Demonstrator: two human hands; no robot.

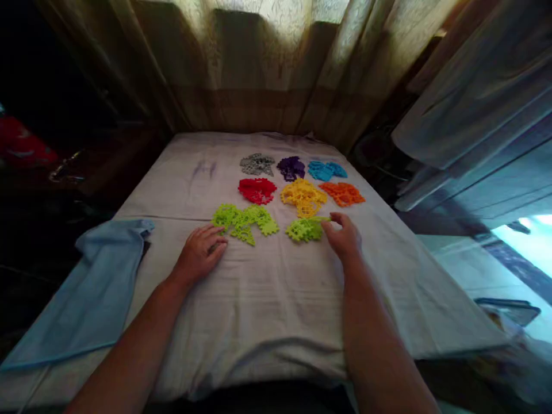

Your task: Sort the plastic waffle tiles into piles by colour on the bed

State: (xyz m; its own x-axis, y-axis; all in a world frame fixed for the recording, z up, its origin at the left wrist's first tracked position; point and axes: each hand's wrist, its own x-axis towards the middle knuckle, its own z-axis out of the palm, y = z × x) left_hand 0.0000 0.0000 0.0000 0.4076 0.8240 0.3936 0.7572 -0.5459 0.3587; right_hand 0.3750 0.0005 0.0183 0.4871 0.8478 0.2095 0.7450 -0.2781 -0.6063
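Flat plastic pieces with toothed edges lie in piles sorted by colour. My left hand point(202, 251) rests on the cloth at the left edge of a spread of lime green pieces point(244, 221), its fingers loosely spread and holding nothing. At the right side of a smaller lime green pile point(305, 229), my right hand point(342, 233) pinches a green piece between thumb and finger. Behind the green ones lie red pieces point(257, 190), yellow pieces point(303, 196) and orange pieces point(342, 194). Farther back are grey pieces point(257, 164), purple pieces point(291, 168) and blue pieces point(326, 170).
A pale cloth point(276, 322) covers the table. At its left edge lies a light blue cloth point(101, 282). Curtains point(259, 69) hang behind the table, and more fabric point(474, 103) hangs at the right. A red object point(23, 144) stands at the far left.
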